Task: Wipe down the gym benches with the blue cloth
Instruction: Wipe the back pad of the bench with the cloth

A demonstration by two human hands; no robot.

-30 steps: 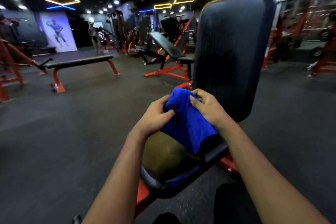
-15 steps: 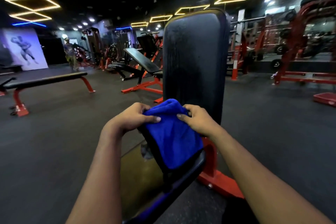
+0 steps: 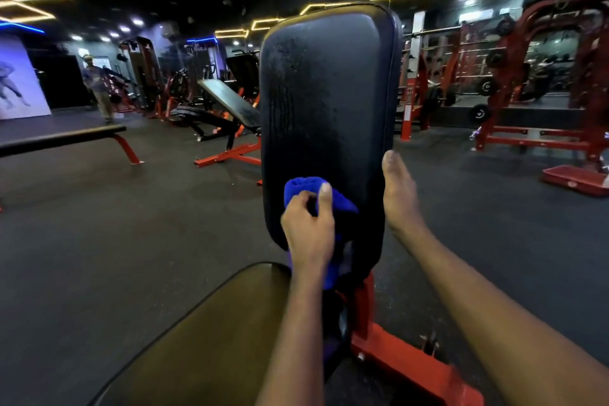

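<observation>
Nearest, below the back pad, lies the worn brownish seat surface, with a red frame at the pad's foot. The left hand grips the bunched blue cloth, fingers and thumb curled round it, and presses it against the lower part of the pad's face. The right hand lies with straight fingers along the pad's right edge, holding nothing. The pad stands nearly upright, black, its face streaked. Left of the pad and farther off, a flat bench and an incline bench stand on the dark floor. Beyond them stands a blurred person. Right of the pad, far back, is a red rack
</observation>
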